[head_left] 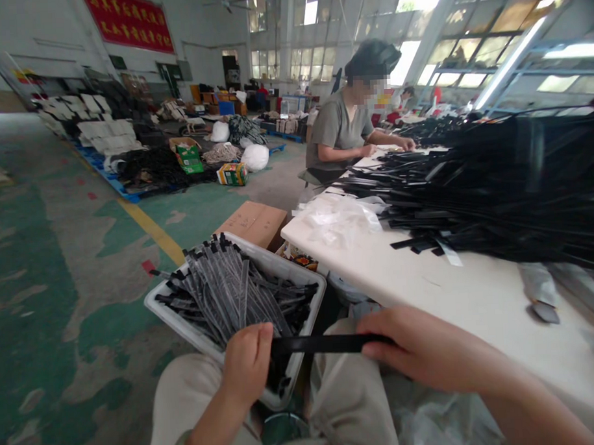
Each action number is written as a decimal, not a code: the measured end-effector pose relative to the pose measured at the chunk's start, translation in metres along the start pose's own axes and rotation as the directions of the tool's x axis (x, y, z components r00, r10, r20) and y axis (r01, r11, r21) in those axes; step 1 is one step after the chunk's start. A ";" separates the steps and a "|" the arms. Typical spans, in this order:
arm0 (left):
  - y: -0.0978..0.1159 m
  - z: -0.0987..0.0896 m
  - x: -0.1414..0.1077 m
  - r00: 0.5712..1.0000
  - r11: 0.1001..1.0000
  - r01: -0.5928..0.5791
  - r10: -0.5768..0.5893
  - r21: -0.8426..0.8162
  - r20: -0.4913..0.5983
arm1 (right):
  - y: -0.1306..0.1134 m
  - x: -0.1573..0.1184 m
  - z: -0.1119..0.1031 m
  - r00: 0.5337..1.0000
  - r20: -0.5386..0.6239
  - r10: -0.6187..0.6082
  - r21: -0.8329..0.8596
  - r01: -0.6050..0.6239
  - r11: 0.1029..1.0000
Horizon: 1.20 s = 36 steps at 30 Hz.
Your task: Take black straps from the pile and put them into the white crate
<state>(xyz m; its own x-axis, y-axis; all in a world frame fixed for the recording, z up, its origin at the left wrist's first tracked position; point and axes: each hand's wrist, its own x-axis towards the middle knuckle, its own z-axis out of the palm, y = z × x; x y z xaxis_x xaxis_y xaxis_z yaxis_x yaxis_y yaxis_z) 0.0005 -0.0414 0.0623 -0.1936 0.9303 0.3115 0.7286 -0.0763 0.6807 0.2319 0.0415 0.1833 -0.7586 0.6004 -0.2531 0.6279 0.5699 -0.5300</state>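
A flat black strip (321,344) is stretched level between my two hands, above my lap. My left hand (248,364) is closed round its left end, thumb on top. The other end sits in the closed fingers of my right hand (403,342), which hide its tip. Just beyond my left hand stands a white plastic crate (319,290), piled with many grey and black strips (231,283). To the right, the white table (337,263) carries a large heap of long black strips (471,190).
Crumpled clear plastic (336,214) lies on the table's near left corner. A cardboard box (253,224) stands behind the crate. A person in a grey shirt (337,127) sits at the table's far side, hands over the strips. Bundles on blue pallets (108,180) line the floor at left.
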 end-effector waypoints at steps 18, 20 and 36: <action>0.105 -0.083 0.085 0.966 0.771 0.150 0.017 -0.619 0.256 | -0.093 0.020 -0.045 0.688 -0.725 -0.038 0.622 0.678 0.391; 0.106 -0.076 0.086 0.958 0.733 0.178 0.022 -0.656 0.284 | -0.089 0.038 -0.036 0.811 -0.572 -0.124 0.719 0.568 0.401; 0.090 -0.139 0.188 0.596 0.289 -0.771 0.639 0.567 0.485 | -0.055 0.127 0.003 0.542 -0.809 -0.227 0.332 0.741 0.584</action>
<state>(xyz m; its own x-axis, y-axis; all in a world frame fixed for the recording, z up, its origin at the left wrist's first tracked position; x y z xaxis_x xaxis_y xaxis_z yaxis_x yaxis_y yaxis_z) -0.0617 0.0770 0.2743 0.6695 0.6800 0.2991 0.7323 -0.5364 -0.4196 0.1006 0.0854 0.1778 -0.4125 0.6499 0.6384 -0.2527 0.5916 -0.7656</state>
